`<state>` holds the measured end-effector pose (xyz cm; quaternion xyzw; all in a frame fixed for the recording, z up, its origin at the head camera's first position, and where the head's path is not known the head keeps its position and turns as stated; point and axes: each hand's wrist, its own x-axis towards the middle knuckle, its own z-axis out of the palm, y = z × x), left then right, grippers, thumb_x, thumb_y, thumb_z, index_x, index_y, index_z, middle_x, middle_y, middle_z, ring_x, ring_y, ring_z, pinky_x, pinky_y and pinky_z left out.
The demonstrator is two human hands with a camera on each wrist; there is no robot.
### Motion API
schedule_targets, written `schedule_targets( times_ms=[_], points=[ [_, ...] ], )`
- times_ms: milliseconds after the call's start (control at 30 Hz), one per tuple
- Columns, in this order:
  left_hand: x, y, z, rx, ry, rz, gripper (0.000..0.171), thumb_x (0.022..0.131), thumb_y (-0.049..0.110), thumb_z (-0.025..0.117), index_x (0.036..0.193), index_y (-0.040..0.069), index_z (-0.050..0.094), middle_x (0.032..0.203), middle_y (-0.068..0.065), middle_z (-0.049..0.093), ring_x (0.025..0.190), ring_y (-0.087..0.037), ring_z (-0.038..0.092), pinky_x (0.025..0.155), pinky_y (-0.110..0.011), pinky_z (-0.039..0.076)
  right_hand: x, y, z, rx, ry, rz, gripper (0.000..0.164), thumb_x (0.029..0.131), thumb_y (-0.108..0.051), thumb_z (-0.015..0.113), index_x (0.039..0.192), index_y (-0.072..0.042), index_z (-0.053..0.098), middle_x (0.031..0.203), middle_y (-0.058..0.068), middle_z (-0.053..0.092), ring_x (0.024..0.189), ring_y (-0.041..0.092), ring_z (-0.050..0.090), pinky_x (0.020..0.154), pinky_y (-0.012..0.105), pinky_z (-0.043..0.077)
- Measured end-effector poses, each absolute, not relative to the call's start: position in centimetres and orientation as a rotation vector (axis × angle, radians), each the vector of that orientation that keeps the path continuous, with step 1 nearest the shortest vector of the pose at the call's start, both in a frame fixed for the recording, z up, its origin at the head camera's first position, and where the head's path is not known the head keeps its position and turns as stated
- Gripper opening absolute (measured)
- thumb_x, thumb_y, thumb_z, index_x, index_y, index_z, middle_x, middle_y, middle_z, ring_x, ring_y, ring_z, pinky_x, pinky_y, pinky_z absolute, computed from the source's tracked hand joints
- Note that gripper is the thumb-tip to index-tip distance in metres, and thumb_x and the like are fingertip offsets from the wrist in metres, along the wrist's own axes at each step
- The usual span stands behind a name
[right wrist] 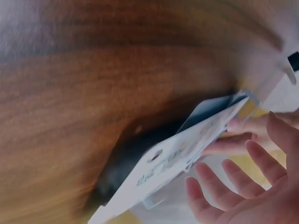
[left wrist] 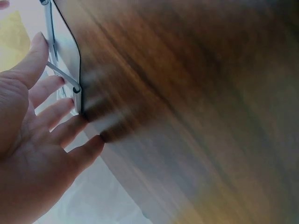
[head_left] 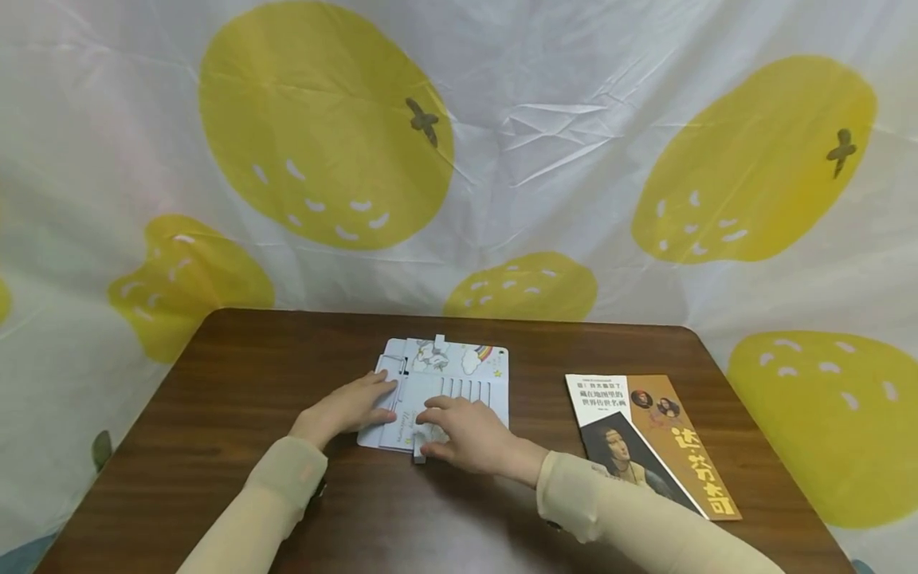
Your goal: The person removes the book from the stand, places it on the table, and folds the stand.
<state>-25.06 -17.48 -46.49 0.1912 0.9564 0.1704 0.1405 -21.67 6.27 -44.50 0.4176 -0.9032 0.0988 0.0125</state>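
A white book stand [head_left: 466,363] printed with a unicorn and a rainbow lies on the table in the head view. My left hand [head_left: 347,410] is at its left side, fingers extended over the edge. In the left wrist view those fingers are spread beside a bent metal wire [left wrist: 65,75] on the stand. My right hand [head_left: 473,434] is over the stand's lower part, thumb and fingertips close to a small pale tab [head_left: 419,458] at the bottom edge. The right wrist view shows its fingers loosely bent and apart, with the stand [right wrist: 175,154] seen edge-on beyond them.
A brown and white book [head_left: 645,446] with a portrait on its cover lies to the right, beside my right sleeve [head_left: 610,498]. The dark wooden table [head_left: 272,359] ends at a hanging cloth [head_left: 538,199] with yellow fruit prints.
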Motion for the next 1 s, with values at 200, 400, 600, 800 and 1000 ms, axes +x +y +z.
schedule_targets(
  times_ms=[200, 400, 600, 800, 1000],
  points=[
    [-25.1, -17.4, -46.2, 0.531, 2.745, 0.516, 0.061, 0.096, 0.031, 0.063, 0.146, 0.002, 0.044, 0.154, -0.023, 0.029, 0.143, -0.041, 0.022, 0.113, -0.054, 0.022, -21.1, 5.6, -45.5, 1.293, -2.805, 0.211, 0.034, 0.082, -0.041, 0.077, 0.109, -0.022, 0.069, 0.119, 0.0, 0.064, 0.096, 0.02, 0.065, 0.067, 0.036, 0.054],
    [-25.1, -17.4, -46.3, 0.531, 2.74, 0.529, 0.061, 0.096, 0.031, 0.063, 0.146, 0.002, 0.044, 0.154, -0.023, 0.029, 0.143, -0.041, 0.022, 0.113, -0.054, 0.022, -21.1, 5.1, -45.7, 1.285, -2.763, 0.159, 0.028, 0.081, -0.038, 0.078, 0.098, -0.022, 0.065, 0.105, -0.004, 0.064, 0.082, 0.017, 0.06, 0.059, 0.031, 0.048],
    [-25.0, -17.6, -46.4, 0.527, 2.731, 0.536, 0.061, 0.096, 0.032, 0.063, 0.146, 0.003, 0.043, 0.155, -0.022, 0.028, 0.143, -0.041, 0.021, 0.114, -0.054, 0.021, -21.5, 4.8, -45.5, 1.259, -2.739, 0.107, 0.027, 0.079, -0.038, 0.079, 0.091, -0.02, 0.062, 0.089, -0.004, 0.062, 0.073, 0.017, 0.06, 0.057, 0.031, 0.047],
    [-24.9, -17.7, -46.4, 0.535, 2.738, 0.552, 0.061, 0.096, 0.031, 0.063, 0.147, 0.002, 0.042, 0.155, -0.023, 0.027, 0.143, -0.041, 0.021, 0.114, -0.053, 0.02, -21.8, 4.6, -45.8, 1.196, -2.737, 0.108, 0.029, 0.079, -0.038, 0.08, 0.092, -0.019, 0.063, 0.084, -0.003, 0.063, 0.073, 0.02, 0.061, 0.063, 0.036, 0.047],
    [-25.0, -17.9, -46.8, 0.542, 2.731, 0.572, 0.062, 0.097, 0.032, 0.061, 0.148, 0.002, 0.04, 0.156, -0.022, 0.025, 0.144, -0.041, 0.018, 0.114, -0.054, 0.019, -21.1, 4.6, -45.9, 1.138, -2.703, 0.063, 0.027, 0.082, -0.041, 0.076, 0.092, -0.02, 0.063, 0.088, -0.003, 0.065, 0.076, 0.02, 0.063, 0.072, 0.041, 0.045]
  ],
)
